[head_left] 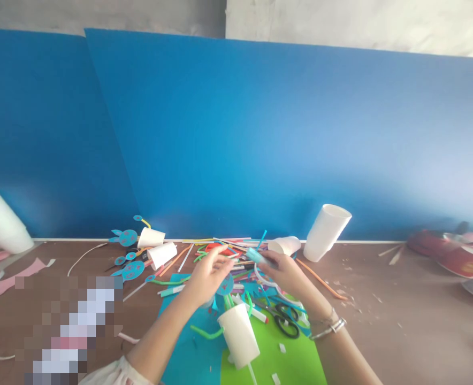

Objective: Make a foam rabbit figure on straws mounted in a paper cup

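My left hand (209, 275) is over the middle of the craft pile, fingers loosely apart, with nothing plainly visible in them. Just below it shows a round blue paper piece (225, 286). My right hand (280, 269) is closed on a short light-blue tube (254, 255), whose exact kind I cannot make out. Below the hands a white paper cup (239, 337) lies tilted, with green bent straws (208, 334) at its side and top. Black-handled scissors (287, 319) and a white marker (256, 315) with a red end lie beside the cup.
Blue paper (192, 353) and green paper (292, 358) cover the front middle. Cups with blue paper heads (130, 270) lie at left. Stacked white cups (327, 232) lean near the blue panel (236, 133). Red bowl-like items (463, 262) stand at right. A pixelated patch hides the lower left.
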Motion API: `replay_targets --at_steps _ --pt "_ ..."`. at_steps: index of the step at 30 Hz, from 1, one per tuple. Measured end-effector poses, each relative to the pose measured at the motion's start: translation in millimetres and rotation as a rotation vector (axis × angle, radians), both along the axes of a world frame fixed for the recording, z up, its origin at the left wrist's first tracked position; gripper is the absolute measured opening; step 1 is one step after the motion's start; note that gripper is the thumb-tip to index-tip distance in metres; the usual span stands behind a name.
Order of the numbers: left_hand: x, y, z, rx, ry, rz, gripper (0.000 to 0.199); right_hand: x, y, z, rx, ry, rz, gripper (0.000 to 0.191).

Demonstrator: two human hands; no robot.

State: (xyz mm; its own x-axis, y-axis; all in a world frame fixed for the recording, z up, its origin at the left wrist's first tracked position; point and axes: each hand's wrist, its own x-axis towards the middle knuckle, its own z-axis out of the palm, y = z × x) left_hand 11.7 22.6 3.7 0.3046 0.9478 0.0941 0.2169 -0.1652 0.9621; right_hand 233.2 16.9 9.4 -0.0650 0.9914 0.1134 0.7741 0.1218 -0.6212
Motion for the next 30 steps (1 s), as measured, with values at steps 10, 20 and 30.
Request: replay_targets --at_steps 10,20,30 --pt "-28 1 15.0 0.045 0.614 0.092 0.024 1 8 -16.2 -0.043 -0.319 -0.219 0.034" --pt "-24 7 -14.0 -0.106 0.447 -0.021 0.065 -43 -17 -10.4 -0.140 -0.068 0.308 0.023" --pt "-34 11 -3.2 -0.373 -0.007 -0.406 0.087 -60 -18 -20.9 -0.102 -0.017 0.288 0.025"
